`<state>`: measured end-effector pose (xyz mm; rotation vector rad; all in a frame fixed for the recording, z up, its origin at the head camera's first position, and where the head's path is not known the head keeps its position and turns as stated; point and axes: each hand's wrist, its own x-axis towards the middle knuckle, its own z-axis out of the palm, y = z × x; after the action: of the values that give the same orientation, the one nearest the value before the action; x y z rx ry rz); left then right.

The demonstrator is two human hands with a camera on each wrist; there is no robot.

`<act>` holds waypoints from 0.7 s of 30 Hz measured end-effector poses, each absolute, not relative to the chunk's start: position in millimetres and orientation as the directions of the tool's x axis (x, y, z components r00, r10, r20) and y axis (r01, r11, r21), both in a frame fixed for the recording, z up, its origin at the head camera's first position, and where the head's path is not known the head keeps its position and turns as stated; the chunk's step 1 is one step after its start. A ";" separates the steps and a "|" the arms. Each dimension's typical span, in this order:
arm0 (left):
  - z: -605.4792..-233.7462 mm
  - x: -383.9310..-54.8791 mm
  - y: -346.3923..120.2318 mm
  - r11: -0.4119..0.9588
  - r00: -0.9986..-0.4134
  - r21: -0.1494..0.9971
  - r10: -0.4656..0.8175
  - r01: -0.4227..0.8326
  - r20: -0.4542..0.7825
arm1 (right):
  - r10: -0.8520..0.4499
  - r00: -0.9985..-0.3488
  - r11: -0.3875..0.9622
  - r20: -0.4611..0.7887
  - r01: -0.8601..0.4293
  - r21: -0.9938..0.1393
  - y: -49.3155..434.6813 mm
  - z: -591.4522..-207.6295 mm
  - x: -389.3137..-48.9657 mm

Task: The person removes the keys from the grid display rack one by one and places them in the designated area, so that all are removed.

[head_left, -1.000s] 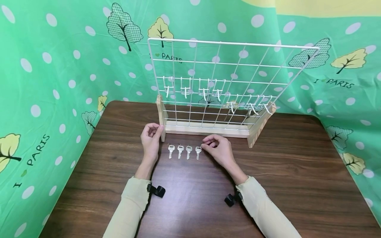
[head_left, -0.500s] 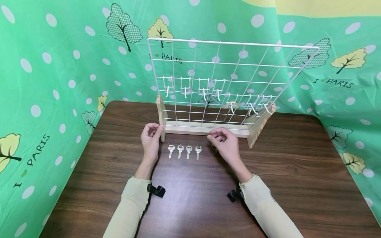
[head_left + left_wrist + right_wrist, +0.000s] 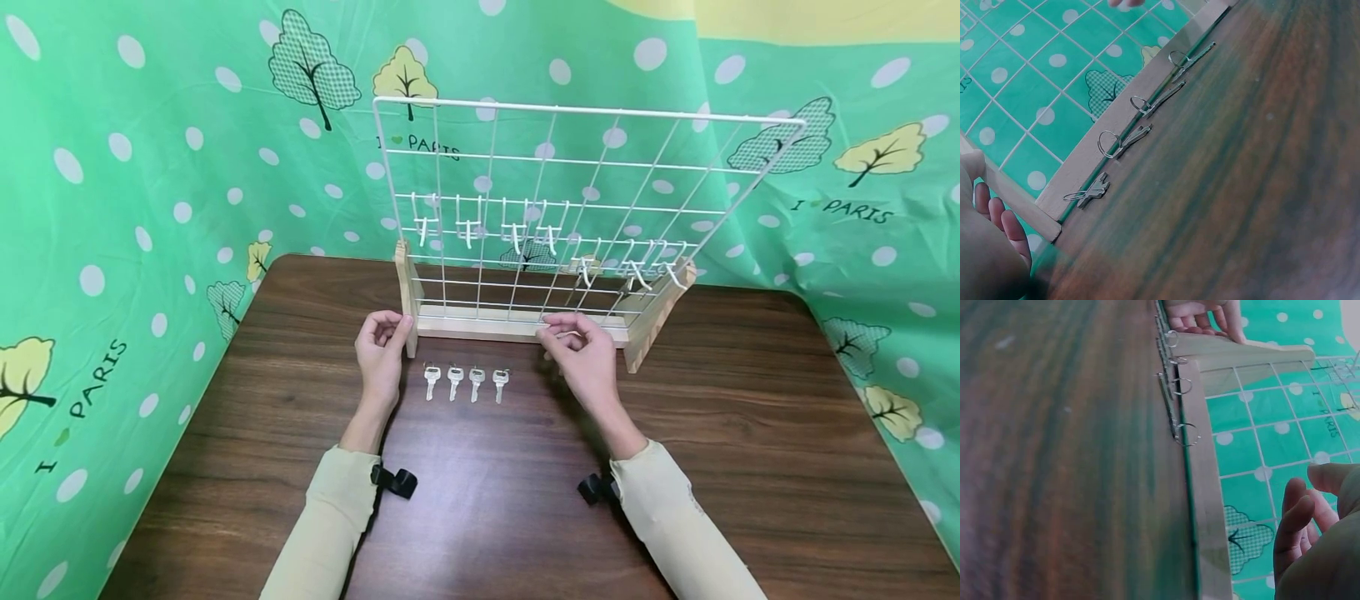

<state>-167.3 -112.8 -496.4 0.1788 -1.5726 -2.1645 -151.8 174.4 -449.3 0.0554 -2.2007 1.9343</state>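
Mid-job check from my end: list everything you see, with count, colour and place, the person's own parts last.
keys: four, silver, in a row on the table in front of the stand
key rings: four, silver, one on each of those keys
wire grid: one, white, upright in the stand
hooks: seven, white, on the grid; four higher, three lower at right; too small to tell whether all are bare
wooden stand: one, pale, on the table
table: one, dark brown, below everything
cloth backdrop: green, dotted, tree-printed, behind the table
wrist devices: two, black, one per wrist
sleeves: two, pale, on the forearms
left hand: one, bare, at the stand's left foot
right hand: one, bare, before the stand's base
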 end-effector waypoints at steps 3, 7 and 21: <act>-497.0 -167.8 -113.0 -0.244 -0.888 0.927 -0.430 0.285 0.160 | 0.115 -0.979 0.115 0.171 -0.157 -0.981 177.3 -446.4 -152.5; -498.4 -168.4 -113.4 -0.247 -0.888 0.924 -0.429 0.292 0.166 | 0.126 -0.981 0.071 0.151 -0.143 -0.987 179.7 -442.3 -152.9; -498.1 -167.6 -113.2 -0.250 -0.887 0.922 -0.431 0.297 0.169 | 0.090 -0.987 -0.100 0.130 -0.139 -0.985 184.4 -429.1 -152.8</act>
<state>-167.6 -113.2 -498.1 0.1623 -1.5596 -2.1685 -152.8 184.4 -429.1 0.0552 -1.9969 2.2208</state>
